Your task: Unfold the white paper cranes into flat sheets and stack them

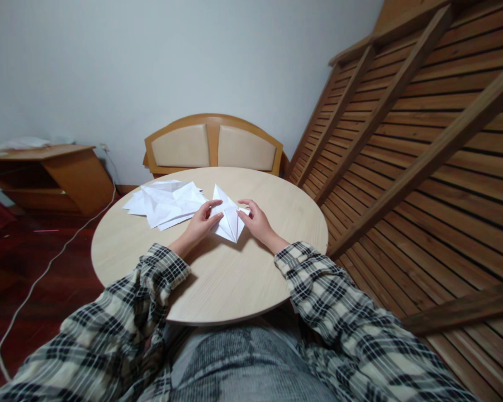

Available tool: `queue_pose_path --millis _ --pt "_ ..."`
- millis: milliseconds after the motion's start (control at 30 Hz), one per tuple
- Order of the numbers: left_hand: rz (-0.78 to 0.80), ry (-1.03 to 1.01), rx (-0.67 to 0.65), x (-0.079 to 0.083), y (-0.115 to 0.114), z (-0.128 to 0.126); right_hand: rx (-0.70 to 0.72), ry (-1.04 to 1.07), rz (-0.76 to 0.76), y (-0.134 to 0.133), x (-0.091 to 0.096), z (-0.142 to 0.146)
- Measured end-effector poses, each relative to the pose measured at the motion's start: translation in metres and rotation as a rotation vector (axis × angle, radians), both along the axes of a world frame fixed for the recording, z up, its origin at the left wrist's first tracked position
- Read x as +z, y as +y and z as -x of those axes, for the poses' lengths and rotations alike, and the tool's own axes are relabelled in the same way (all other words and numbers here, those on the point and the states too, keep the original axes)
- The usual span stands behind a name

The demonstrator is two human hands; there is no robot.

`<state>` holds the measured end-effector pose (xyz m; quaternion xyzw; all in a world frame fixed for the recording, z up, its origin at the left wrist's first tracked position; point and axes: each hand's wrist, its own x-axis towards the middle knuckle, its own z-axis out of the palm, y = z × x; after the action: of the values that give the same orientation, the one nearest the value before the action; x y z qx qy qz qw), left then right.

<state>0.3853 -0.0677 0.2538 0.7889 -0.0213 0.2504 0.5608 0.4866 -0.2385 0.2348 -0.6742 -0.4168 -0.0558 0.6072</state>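
Observation:
A white folded paper (228,219), creased into a pointed kite-like shape, lies near the middle of a round light-wood table (218,279). My left hand (201,222) pinches its left side, thumb and fingers closed on the fold. My right hand (255,219) grips its right edge, fingers curled onto the paper. Both sleeves are plaid. To the left of my left hand rests a loose pile of creased white paper sheets (163,204).
A wooden chair with two beige back pads (213,146) stands at the table's far side. A slatted wooden wall (423,145) slopes along the right. A low wooden cabinet (46,176) and a white cable (46,268) are on the dark floor at left.

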Motion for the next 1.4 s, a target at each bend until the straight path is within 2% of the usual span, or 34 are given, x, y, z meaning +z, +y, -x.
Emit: queue_pose_path --millis 200,333,500,633,767,867,1000,1100,1267,1400 --pt "-0.07 -0.008 0.029 -0.001 0.001 0.0 0.051 0.082 -0.002 0.003 -0.007 -0.002" --pt "-0.134 0.004 0.045 -0.007 0.003 -0.002 0.031 0.064 -0.046 0.002 -0.005 -0.002" --pt "-0.252 -0.01 0.05 -0.017 0.01 -0.004 -0.068 -0.007 -0.09 0.001 -0.001 -0.003" --pt "-0.295 -0.012 0.055 -0.018 0.01 -0.004 -0.163 -0.053 -0.122 0.001 0.001 -0.006" --pt "-0.2 0.001 0.011 -0.012 0.002 -0.003 -0.183 -0.081 -0.101 0.001 0.003 -0.006" --pt "-0.069 0.034 -0.046 -0.006 -0.003 -0.003 -0.154 -0.17 -0.041 -0.001 0.006 -0.002" --pt "0.005 0.065 -0.103 -0.005 -0.004 -0.004 -0.103 -0.299 0.035 -0.004 0.009 0.001" --pt "0.049 0.1 -0.076 -0.008 -0.002 -0.004 -0.094 -0.36 0.115 -0.004 0.009 0.002" --pt "0.022 0.123 -0.012 -0.004 -0.004 0.001 -0.091 -0.435 0.187 -0.003 0.004 0.002" --pt "0.153 0.07 -0.048 -0.006 -0.004 0.0 -0.058 -0.472 0.251 -0.004 0.002 0.003"
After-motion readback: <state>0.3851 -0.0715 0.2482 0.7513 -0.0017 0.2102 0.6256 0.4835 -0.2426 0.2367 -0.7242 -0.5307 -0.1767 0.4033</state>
